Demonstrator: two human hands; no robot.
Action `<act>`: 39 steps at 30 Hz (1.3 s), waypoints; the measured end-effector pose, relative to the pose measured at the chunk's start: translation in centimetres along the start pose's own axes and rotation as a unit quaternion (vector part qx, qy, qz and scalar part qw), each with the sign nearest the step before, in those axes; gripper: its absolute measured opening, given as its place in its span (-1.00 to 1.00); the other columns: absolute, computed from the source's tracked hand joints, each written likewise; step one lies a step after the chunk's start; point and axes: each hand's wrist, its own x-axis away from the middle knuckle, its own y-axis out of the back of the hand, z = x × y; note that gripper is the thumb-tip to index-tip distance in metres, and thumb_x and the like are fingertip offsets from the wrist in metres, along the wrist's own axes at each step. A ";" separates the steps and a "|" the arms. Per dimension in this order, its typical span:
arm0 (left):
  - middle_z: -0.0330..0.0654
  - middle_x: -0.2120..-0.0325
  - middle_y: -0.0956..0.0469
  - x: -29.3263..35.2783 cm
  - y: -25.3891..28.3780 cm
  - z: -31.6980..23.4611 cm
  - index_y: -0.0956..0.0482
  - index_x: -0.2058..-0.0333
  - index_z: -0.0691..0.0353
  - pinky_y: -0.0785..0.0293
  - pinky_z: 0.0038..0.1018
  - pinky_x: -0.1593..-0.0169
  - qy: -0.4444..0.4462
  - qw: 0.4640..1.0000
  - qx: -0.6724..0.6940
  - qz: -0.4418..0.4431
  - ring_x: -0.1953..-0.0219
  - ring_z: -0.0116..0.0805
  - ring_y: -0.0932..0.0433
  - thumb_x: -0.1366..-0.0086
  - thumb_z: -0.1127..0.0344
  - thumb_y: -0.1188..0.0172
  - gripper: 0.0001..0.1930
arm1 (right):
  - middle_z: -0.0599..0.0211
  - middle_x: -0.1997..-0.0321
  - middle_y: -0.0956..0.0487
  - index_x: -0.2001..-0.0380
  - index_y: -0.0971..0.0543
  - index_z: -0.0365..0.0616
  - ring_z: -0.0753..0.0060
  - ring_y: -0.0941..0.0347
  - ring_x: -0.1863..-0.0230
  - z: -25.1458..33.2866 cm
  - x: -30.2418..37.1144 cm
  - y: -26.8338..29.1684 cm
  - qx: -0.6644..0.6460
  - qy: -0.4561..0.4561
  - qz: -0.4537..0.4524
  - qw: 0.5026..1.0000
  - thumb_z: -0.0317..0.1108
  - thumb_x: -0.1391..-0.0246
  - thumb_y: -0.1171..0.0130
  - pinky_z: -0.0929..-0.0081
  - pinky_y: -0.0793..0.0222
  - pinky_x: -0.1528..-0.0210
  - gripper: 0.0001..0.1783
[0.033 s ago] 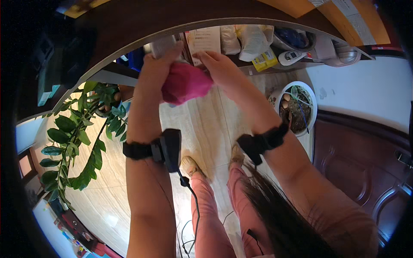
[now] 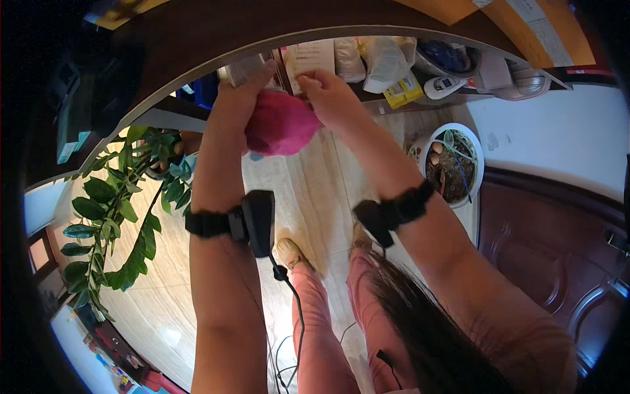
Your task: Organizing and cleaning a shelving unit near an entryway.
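Note:
A bunched pink cloth (image 2: 281, 125) hangs between my hands in front of a low shelf. My left hand (image 2: 239, 98) is closed at its upper left side, its fingers next to a clear plastic container (image 2: 248, 67) on the shelf. The curled fingers of my right hand (image 2: 335, 98) are at the cloth's upper right. Whatever they pinch is hidden. Just beyond them stands a printed paper or booklet (image 2: 315, 58). A bit of pale grey-blue material (image 2: 256, 156) shows under the cloth.
The shelf also holds white plastic bags (image 2: 384, 64), a yellow packet (image 2: 403, 90), a white handheld device (image 2: 443, 87) and a bowl (image 2: 464, 60). Overhead runs a dark shelf edge (image 2: 315, 31). A leafy plant (image 2: 98, 203) stands left, a white planter (image 2: 481, 154) right, beside a brown door (image 2: 545, 256).
The cloth has shifted slightly upward and left. My right hand's fingers have curled in more, and both forearms have moved a little up and left.

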 end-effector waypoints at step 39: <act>-0.28 0.55 -0.51 40.5 23.0 8.8 -0.52 0.20 0.23 -0.22 -0.58 0.74 0.234 0.928 0.261 -0.128 0.75 -0.42 -0.27 -0.31 -0.10 0.10 -0.52 | 0.33 0.36 -0.58 0.21 -0.56 -0.19 0.57 -0.47 0.29 17.6 29.1 13.4 0.332 0.058 -0.190 0.922 -0.34 -0.09 -0.15 0.55 -0.41 0.23 -0.79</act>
